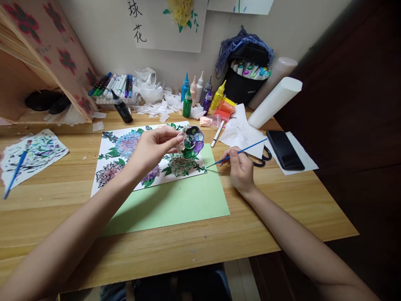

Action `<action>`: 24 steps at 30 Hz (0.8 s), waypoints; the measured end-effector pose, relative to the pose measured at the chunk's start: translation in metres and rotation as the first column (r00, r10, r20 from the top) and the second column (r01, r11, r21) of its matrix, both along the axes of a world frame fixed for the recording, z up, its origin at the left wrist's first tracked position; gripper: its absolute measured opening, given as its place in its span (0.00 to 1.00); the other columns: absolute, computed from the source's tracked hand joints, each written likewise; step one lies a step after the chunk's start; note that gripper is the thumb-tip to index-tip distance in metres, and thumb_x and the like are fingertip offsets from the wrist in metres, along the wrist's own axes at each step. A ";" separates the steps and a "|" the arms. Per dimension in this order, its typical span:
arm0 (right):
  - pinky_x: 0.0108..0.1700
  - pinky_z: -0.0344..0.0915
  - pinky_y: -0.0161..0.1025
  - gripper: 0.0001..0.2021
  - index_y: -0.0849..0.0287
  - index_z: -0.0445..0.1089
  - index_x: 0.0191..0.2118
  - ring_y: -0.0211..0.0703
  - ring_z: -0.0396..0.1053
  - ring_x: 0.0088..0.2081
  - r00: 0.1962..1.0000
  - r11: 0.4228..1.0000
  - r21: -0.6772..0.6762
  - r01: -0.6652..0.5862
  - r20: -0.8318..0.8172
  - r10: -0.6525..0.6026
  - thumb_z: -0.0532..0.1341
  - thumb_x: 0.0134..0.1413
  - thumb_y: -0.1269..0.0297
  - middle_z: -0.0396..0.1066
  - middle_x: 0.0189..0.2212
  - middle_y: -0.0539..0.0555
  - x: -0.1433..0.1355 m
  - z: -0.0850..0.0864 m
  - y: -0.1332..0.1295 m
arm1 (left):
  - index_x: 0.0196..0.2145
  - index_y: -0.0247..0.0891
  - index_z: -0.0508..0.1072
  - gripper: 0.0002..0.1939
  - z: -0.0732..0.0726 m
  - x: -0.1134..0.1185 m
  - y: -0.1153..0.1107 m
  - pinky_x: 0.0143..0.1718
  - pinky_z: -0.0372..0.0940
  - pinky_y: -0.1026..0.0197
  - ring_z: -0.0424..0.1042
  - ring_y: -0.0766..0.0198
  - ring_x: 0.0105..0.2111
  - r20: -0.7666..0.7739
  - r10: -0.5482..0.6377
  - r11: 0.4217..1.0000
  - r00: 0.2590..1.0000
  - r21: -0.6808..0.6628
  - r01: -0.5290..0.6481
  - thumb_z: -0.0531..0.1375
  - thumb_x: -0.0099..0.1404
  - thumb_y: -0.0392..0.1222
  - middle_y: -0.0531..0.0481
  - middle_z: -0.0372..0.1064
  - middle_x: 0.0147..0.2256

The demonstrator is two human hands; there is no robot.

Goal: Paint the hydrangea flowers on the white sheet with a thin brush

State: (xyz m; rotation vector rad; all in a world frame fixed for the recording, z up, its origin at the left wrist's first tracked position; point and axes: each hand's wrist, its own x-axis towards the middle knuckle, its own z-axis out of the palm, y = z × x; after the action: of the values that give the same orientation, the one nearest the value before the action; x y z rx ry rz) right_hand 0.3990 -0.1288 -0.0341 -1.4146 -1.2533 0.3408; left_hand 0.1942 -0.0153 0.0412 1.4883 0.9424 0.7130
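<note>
My left hand (156,146) pinches the edge of a small paint palette (196,142) smeared with purple, green and blue, held above the painting. My right hand (239,169) grips a thin blue paintbrush (249,147). The brush tip points left and meets the lower right corner of the white flower painting (150,162), by some small green leaves. Textured flowers in blue, pink, purple and green cover the painting, which rests partly on a light green sheet (188,200). My left hand and forearm hide part of the painting.
Paint bottles (187,102), paper scraps (167,104) and a black marker case (242,85) stand along the wall. A black bottle (122,108) is behind the painting. Scissors (265,158) and a phone (285,150) lie right; a paint-stained sheet (44,154) with another brush (18,169) lies left.
</note>
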 end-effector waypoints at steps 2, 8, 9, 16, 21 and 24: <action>0.28 0.63 0.35 0.18 0.57 0.65 0.27 0.35 0.67 0.24 0.999 1.000 -0.015 -0.008 0.043 0.009 0.48 0.64 0.56 0.66 0.24 0.49 0.000 0.002 -0.001 | 0.36 0.38 0.78 0.14 0.000 0.000 0.000 0.42 0.71 0.56 0.75 0.60 0.38 -0.011 0.008 1.000 1.000 0.006 -0.008 0.66 0.54 0.47 0.46 0.76 0.38; 0.29 0.63 0.35 0.18 0.57 0.65 0.27 0.35 0.66 0.24 0.996 1.000 0.022 0.000 0.088 -0.002 0.47 0.65 0.58 0.66 0.23 0.49 -0.001 0.003 -0.002 | 0.36 0.37 0.78 0.14 0.000 0.001 0.000 0.42 0.71 0.55 0.75 0.60 0.37 0.007 0.014 1.000 1.000 -0.003 -0.014 0.66 0.54 0.47 0.46 0.76 0.37; 0.29 0.63 0.35 0.18 0.57 0.65 0.27 0.35 0.66 0.24 0.995 1.000 0.026 0.003 0.098 -0.005 0.47 0.65 0.58 0.66 0.23 0.49 -0.001 0.003 -0.002 | 0.36 0.37 0.78 0.14 0.000 0.001 0.000 0.42 0.71 0.55 0.75 0.60 0.37 0.010 0.011 1.000 1.000 -0.003 -0.011 0.66 0.53 0.47 0.46 0.76 0.38; 0.29 0.63 0.36 0.18 0.57 0.66 0.27 0.36 0.66 0.24 0.996 0.999 0.040 -0.006 0.094 0.002 0.47 0.65 0.59 0.66 0.22 0.49 -0.001 0.002 -0.002 | 0.36 0.37 0.78 0.14 0.000 0.001 0.001 0.41 0.71 0.57 0.75 0.61 0.37 0.014 0.001 1.000 1.000 -0.005 -0.001 0.66 0.53 0.48 0.46 0.77 0.37; 0.31 0.63 0.37 0.17 0.58 0.66 0.28 0.36 0.67 0.25 0.996 0.999 0.041 0.002 0.085 -0.006 0.48 0.65 0.59 0.67 0.23 0.49 0.002 0.000 -0.003 | 0.36 0.38 0.78 0.17 0.013 -0.013 0.011 0.40 0.72 0.58 0.75 0.60 0.36 0.027 0.102 0.993 0.994 0.049 -0.103 0.67 0.52 0.50 0.46 0.77 0.37; 0.29 0.62 0.37 0.18 0.58 0.67 0.26 0.37 0.66 0.24 0.997 0.996 0.077 0.045 0.064 -0.050 0.49 0.64 0.57 0.66 0.22 0.49 0.003 0.002 -0.003 | 0.38 0.38 0.78 0.19 0.025 -0.046 0.024 0.40 0.71 0.59 0.75 0.61 0.36 0.062 0.236 0.966 0.970 0.097 -0.241 0.68 0.51 0.51 0.46 0.77 0.36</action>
State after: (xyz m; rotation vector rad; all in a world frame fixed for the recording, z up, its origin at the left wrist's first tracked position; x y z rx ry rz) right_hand 0.4021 -0.1319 -0.0319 -1.3985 -1.2702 0.2138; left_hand 0.1478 0.0090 0.0658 1.4534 1.0712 0.9827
